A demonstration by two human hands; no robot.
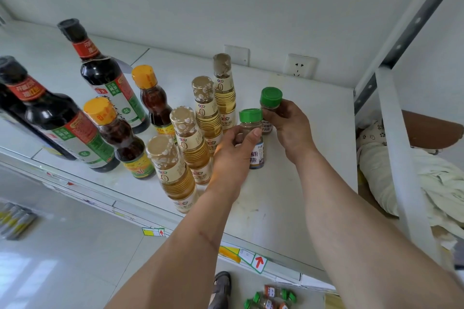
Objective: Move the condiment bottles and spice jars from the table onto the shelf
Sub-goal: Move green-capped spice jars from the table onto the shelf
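My left hand (234,155) grips a green-capped spice jar (251,133) that stands on the white shelf (288,195). My right hand (291,128) holds a second green-capped spice jar (270,105) just behind it, low over the shelf. To the left on the shelf stand several pale vinegar bottles (175,173), two orange-capped sesame oil bottles (125,138) and tall dark soy sauce bottles (100,75). More green-capped spice jars (271,297) lie far below, near the bottom edge of the view.
A wall socket (300,66) sits behind the shelf. The shelf's grey upright post (401,158) stands at the right, with white cloth (439,183) beyond it. Price tags (258,262) line the shelf's front edge. A foot in a dark sandal (221,286) shows below.
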